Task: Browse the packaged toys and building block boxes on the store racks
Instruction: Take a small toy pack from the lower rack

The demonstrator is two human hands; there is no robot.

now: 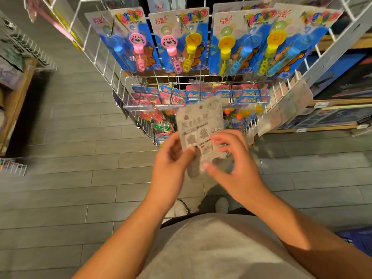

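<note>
I hold a flat toy package [198, 121] with its grey printed back towards me, in front of a white wire rack [104, 63]. My left hand [171, 160] pinches the package's lower left edge, thumb on the card. My right hand [233, 158] grips the lower right corner with curled fingers. Above hang several blue blister cards of bubble wands [177, 41] in pink, yellow and blue. Smaller pink and blue toy packs [203, 93] hang on hooks just behind the held package.
Shelves with dark building block boxes [342, 77] stand at the right. A wooden shelf unit [14, 109] with wire baskets is at the left. Grey plank floor [70, 178] lies between. My shoes [181, 208] stand close to the rack's base.
</note>
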